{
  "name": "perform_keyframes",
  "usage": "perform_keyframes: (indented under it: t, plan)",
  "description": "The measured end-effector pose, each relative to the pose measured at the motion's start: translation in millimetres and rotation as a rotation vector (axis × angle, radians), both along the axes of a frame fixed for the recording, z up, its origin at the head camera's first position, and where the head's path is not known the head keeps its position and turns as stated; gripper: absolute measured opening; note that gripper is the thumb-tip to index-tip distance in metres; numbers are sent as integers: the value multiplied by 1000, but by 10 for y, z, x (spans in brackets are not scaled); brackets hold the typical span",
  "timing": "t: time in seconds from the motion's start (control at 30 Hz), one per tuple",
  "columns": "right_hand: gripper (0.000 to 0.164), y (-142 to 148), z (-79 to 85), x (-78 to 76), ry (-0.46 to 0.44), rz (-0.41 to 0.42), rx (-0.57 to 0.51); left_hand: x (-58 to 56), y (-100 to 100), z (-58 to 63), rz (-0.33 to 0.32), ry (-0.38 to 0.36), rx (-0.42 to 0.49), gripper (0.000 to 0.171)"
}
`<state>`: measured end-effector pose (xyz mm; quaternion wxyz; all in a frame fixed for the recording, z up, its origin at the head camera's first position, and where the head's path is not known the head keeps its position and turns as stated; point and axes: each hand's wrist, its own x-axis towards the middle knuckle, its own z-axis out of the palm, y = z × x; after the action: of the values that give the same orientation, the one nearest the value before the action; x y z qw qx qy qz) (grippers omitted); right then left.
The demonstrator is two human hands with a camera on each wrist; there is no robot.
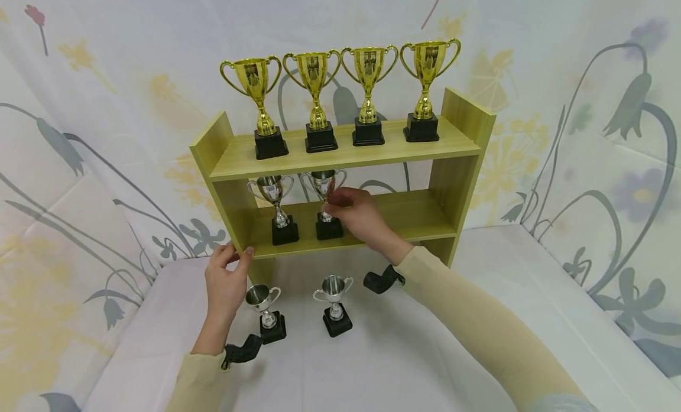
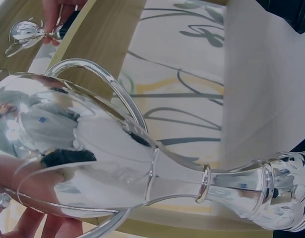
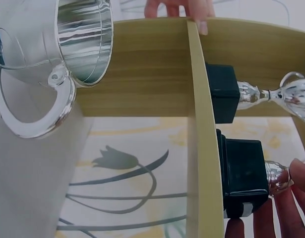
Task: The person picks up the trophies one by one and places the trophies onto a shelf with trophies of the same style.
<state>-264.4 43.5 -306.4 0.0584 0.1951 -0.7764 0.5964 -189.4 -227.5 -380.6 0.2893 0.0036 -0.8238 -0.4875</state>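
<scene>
My right hand (image 1: 364, 216) pinches the stem of a silver trophy cup (image 1: 328, 227), whose black base stands on the middle shelf. In the right wrist view, thumb and fingers (image 3: 291, 213) close round the silver stem just above the base. A second silver trophy (image 1: 285, 230) stands to its left on the same shelf. My left hand (image 1: 226, 276) grips the wooden shelf unit (image 1: 230, 205) at its left side, thumb at the front edge of the middle board. In the left wrist view, a silver trophy (image 2: 112, 163) on the table looms large, hiding part of that hand.
Several gold trophies (image 1: 317, 113) stand in a row on the top board. On the white table (image 1: 415, 353) before the unit are two more silver trophies, one (image 1: 269, 320) near my left wrist, the other (image 1: 336, 317) farther right. A flower-patterned cloth (image 1: 574, 164) hangs behind.
</scene>
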Motion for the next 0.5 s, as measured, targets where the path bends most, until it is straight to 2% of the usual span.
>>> perform_keyframes:
  t: [0.5]
  plan:
    - [16, -52, -22, -25, 5, -18, 21, 9, 6, 10, -1, 1, 2, 31]
